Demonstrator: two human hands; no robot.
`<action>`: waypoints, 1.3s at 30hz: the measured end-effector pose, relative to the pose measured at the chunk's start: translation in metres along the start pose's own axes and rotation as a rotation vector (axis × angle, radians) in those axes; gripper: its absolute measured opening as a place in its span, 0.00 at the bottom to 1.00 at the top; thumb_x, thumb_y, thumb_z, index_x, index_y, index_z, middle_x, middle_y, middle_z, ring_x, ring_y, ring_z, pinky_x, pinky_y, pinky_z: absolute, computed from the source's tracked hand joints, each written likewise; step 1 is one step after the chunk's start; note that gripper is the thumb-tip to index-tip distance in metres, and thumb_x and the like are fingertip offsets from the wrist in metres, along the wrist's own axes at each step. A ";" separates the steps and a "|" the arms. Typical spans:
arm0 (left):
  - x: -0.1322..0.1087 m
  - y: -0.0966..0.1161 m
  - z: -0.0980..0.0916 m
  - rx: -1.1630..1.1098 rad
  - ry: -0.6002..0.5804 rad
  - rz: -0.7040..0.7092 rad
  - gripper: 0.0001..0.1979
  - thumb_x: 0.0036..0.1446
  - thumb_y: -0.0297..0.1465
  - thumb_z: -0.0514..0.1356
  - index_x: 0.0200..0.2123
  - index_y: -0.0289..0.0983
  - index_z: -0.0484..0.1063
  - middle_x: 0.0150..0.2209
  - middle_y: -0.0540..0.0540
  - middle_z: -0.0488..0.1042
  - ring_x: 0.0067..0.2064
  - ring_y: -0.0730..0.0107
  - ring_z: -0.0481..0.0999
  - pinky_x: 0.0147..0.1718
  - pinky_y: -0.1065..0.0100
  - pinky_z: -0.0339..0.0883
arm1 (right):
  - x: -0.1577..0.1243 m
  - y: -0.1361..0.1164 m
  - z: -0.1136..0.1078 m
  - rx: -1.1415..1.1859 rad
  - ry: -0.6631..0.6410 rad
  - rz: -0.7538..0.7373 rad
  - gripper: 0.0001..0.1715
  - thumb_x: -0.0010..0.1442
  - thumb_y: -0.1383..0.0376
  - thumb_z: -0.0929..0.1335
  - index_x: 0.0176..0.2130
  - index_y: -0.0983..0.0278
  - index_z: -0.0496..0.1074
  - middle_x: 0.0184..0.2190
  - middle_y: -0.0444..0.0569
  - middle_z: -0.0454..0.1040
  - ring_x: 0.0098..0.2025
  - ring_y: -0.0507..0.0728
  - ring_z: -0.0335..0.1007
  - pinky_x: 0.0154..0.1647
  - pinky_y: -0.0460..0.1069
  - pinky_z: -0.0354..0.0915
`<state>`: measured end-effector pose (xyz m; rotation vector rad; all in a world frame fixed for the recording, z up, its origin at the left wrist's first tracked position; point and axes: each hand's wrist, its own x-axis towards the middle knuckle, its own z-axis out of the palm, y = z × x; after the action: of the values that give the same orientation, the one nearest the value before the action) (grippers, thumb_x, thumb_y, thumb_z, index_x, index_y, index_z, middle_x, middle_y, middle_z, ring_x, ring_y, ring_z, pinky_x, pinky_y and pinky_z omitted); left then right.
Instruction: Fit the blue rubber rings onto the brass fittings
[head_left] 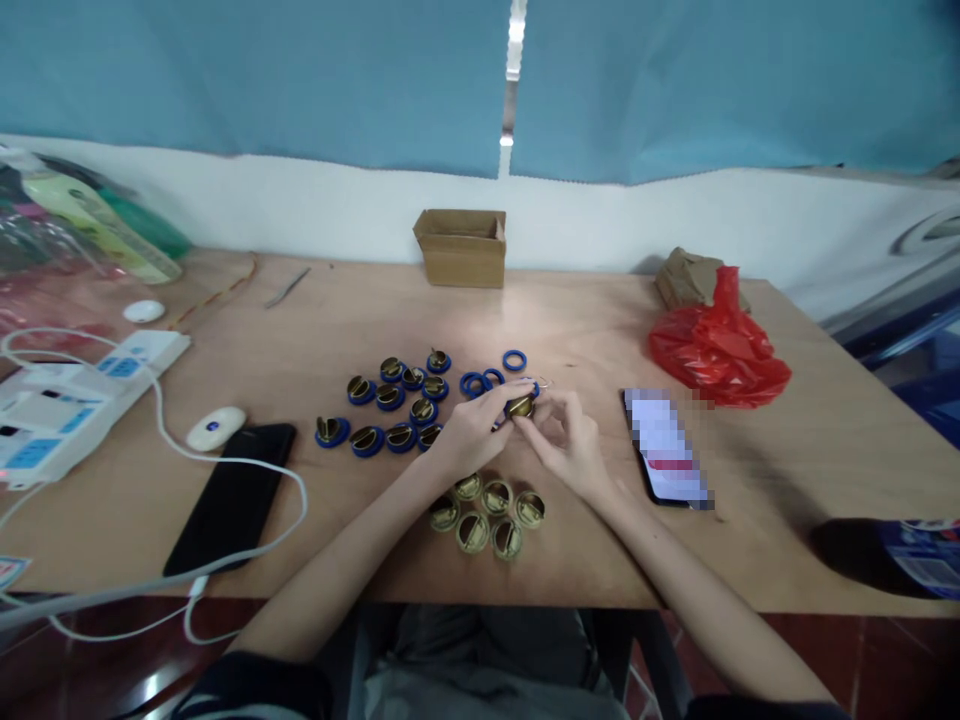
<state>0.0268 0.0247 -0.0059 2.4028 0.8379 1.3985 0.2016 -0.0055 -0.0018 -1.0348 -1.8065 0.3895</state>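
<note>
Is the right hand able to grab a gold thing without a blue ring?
Probably yes: one ringless gold piece lies near the right hand, with nothing lying between, though that hand is busy at the held gold piece.

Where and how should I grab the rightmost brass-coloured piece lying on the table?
I'd pinch that piece by its round rim, coming from the right with your right hand: other brass-coloured pieces sit close on its left, none on its right.
</note>
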 end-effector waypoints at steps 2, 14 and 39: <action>0.000 0.000 0.000 0.012 0.008 -0.007 0.27 0.59 0.16 0.59 0.59 0.39 0.67 0.55 0.43 0.79 0.57 0.64 0.79 0.56 0.63 0.78 | 0.002 -0.002 0.000 0.049 -0.010 0.055 0.12 0.66 0.63 0.69 0.46 0.59 0.62 0.25 0.38 0.69 0.27 0.53 0.71 0.31 0.49 0.69; -0.001 0.003 0.004 0.056 0.033 0.023 0.21 0.61 0.20 0.61 0.56 0.39 0.70 0.50 0.42 0.79 0.53 0.62 0.80 0.52 0.58 0.79 | 0.008 0.002 -0.005 0.107 -0.047 0.239 0.10 0.64 0.61 0.68 0.43 0.59 0.62 0.22 0.37 0.68 0.22 0.51 0.66 0.23 0.46 0.62; -0.004 0.004 0.008 0.131 -0.009 -0.117 0.24 0.56 0.24 0.66 0.57 0.37 0.70 0.47 0.41 0.71 0.49 0.58 0.76 0.49 0.57 0.76 | 0.008 0.006 -0.012 -0.146 -0.047 -0.005 0.05 0.70 0.62 0.66 0.44 0.61 0.68 0.25 0.41 0.69 0.22 0.50 0.63 0.25 0.46 0.63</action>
<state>0.0334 0.0201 -0.0107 2.4087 1.0805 1.3265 0.2138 0.0020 0.0049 -1.1294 -1.9014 0.2846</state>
